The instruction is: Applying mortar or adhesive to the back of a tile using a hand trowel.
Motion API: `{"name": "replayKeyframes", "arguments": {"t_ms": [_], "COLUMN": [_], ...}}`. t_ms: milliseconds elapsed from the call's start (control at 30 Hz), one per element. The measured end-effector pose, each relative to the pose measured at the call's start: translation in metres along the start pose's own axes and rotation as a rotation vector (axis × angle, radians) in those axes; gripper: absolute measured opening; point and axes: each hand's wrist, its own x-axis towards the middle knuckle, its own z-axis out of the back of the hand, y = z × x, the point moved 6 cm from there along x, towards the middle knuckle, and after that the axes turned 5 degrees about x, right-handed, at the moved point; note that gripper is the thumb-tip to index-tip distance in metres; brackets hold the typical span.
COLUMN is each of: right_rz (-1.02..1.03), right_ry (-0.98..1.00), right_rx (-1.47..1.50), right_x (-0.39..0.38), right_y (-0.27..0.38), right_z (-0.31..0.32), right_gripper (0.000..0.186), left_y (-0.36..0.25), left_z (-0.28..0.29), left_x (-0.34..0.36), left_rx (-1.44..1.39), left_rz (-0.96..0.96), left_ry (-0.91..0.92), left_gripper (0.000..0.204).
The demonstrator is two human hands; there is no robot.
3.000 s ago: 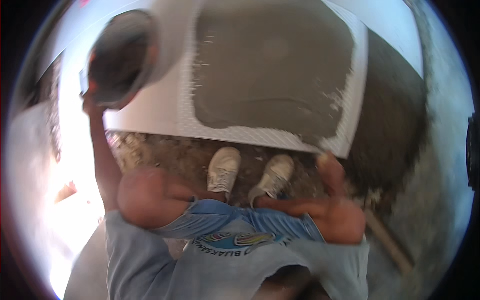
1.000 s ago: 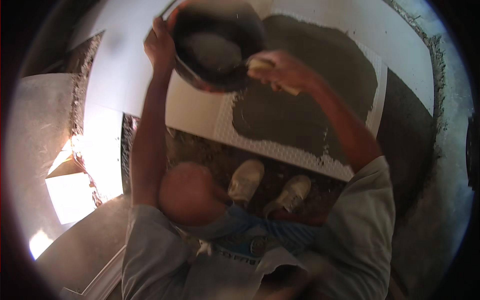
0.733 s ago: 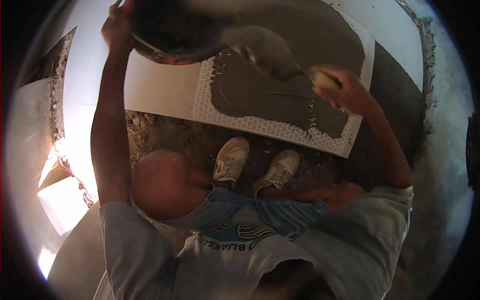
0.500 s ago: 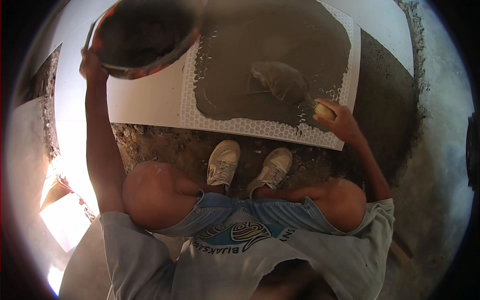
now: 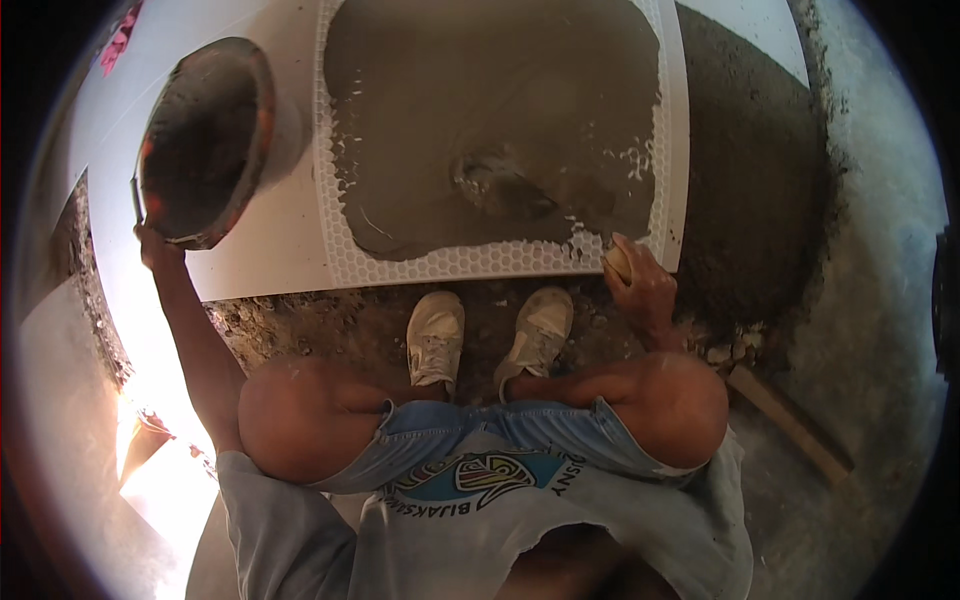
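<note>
Trowel on grey mortar

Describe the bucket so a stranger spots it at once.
Find the big honeycomb-patterned white tile spread with grey mortar. To its left, the person's left hand holds the tilted bucket. Its dark, open mouth sets it apart from the flat pale tile behind.

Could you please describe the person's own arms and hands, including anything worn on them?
The left hand and right hand are bare, with no gloves, watch or ring that I can make out. A loose, plain grey sleeve leaves the left forearm uncovered; much of the right arm is hidden.
</note>
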Motion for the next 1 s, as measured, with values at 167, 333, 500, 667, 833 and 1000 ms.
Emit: {"name": "replayKeyframes", "arguments": {"t_ms": [167,333,500,667,833,1000], "right_rz": [-0.025,-0.058,-0.504,-0.773,-0.321,-0.789], "right_ry": [0.14,0.332,0.242,0.249,0.352,-0.014], "right_rx": [0.14,0.024,0.214,0.39,0.699,0.869], "right_x": [0.0,0.009,-0.021,-0.058,-0.052,-0.03], "right_y": [0.025,0.027,-0.042,-0.024,0.014,-0.041], "right_z": [-0.028,-0.043,-0.04,-0.054,-0.06,-0.046], "right_gripper": [0.045,0.039,0.047,0.045,0.03,0.025], "left_y": [-0.019,-0.016,-0.029,-0.046,-0.055,-0.087], "left_z": [-0.005,0.004,0.031,0.036,0.012,0.09], "left_x": [0.011,-0.015,-0.025,-0.038,-0.111,-0.161], "left_rx": [1.311,1.072,0.826,0.587,0.344,0.13], "left_rz": [-0.513,-0.496,-0.458,-0.445,-0.432,-0.433], "left_ry": [-0.118,-0.04,-0.03,0.019,0.059,0.023], "left_gripper": [0.054,0.054,0.054,0.055,0.055,0.056]}}
